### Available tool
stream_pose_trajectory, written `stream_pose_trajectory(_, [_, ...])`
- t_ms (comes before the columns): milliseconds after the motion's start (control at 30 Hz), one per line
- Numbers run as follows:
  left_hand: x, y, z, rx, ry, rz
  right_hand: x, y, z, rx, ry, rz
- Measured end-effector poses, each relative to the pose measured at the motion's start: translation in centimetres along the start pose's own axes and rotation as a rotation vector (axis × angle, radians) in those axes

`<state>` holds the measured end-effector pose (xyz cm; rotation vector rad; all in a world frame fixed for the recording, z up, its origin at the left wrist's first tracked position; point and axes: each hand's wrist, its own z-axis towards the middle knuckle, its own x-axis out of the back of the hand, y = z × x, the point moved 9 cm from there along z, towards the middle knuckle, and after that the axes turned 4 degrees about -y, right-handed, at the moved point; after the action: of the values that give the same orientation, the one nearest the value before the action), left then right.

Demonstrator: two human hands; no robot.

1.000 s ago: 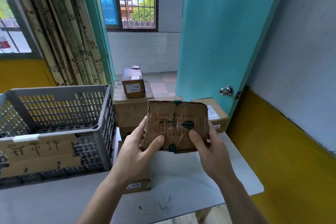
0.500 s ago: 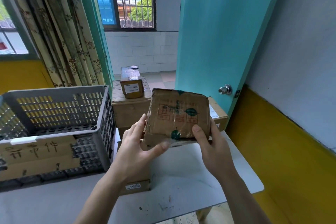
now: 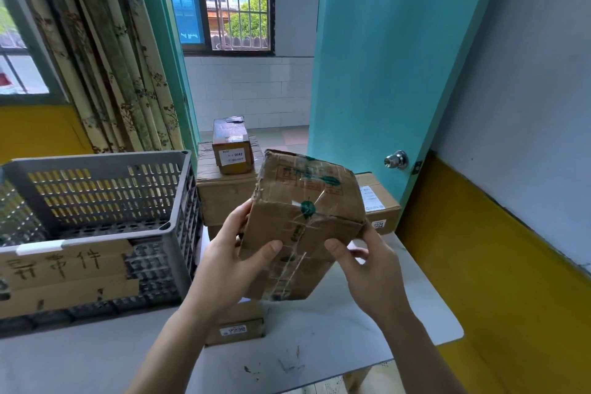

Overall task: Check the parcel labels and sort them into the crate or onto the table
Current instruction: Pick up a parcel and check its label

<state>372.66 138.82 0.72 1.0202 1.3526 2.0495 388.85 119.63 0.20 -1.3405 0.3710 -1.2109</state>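
Head camera shows the left hand and the right hand grasping a worn, taped cardboard parcel from either side, thumbs on its near face, lifted clear of the bench and tilted. No white label shows on the faces turned to the camera, only faded red print and green marks too blurred to read, so the check looks unfinished and its destination undecided.

Left of the left hand stands the grey crate; what can be seen of its inside holds no parcel, which suggests sorting is at an early stage. A cardboard sign on its front carries handwritten Chinese characters, seemingly "异常件".

Beyond the hands, a small box labelled "0042" sits on a bigger carton. Behind the right hand, another carton shows a tag that seems to read "0104". Under the left wrist a flat parcel lies on the bench, its label illegible.
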Motion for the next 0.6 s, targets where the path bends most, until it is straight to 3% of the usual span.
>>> stream_pose_trajectory(167, [0.0, -0.6, -0.1, 0.031, -0.024, -0.025, 0.2, -0.7, 0.5, -0.043, 0.001, 0.118])
stream_pose_trajectory(367, [0.1, -0.5, 0.4, 0.059, 0.051, -0.144, -2.8, -0.9, -0.5, -0.078, -0.261, 0.188])
stream_pose_trajectory(500, [0.2, -1.3, 0.3, 0.127, 0.092, -0.194, -2.8, -0.7, -0.5, -0.078, -0.232, 0.179])
stream_pose_trajectory(600, [0.3, -1.8, -0.1, 0.142, 0.087, -0.232, -1.4, -0.2, 0.1, -0.098, -0.111, 0.217])
